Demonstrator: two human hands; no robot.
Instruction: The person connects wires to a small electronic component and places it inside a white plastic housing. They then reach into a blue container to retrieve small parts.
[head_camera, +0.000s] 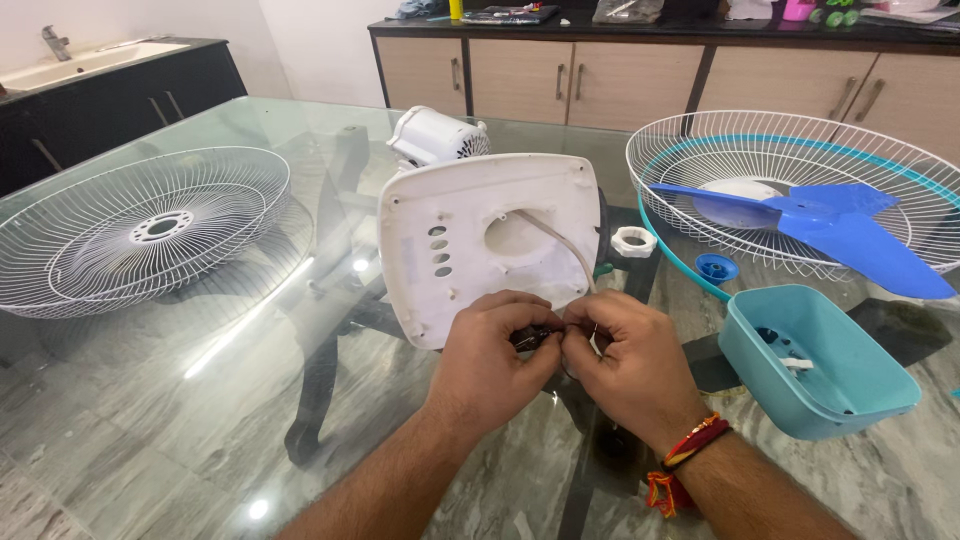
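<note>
Pinching what looks like a small dark part at the end of the cord (560, 240), just below the white fan base (480, 235) on the glass worktop (200, 400), both closed hands, left hand (495, 345) and right hand (620, 350), could tug the cord loose or drop the part.

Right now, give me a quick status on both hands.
Left hand and right hand pinch a small dark part together. White fan base behind. Nothing blocking.

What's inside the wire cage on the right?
A blue fan blade lies inside the wire cage, one tip sticking out over the rim. A pale round piece shows behind it, but the blade covers most of it.
</note>
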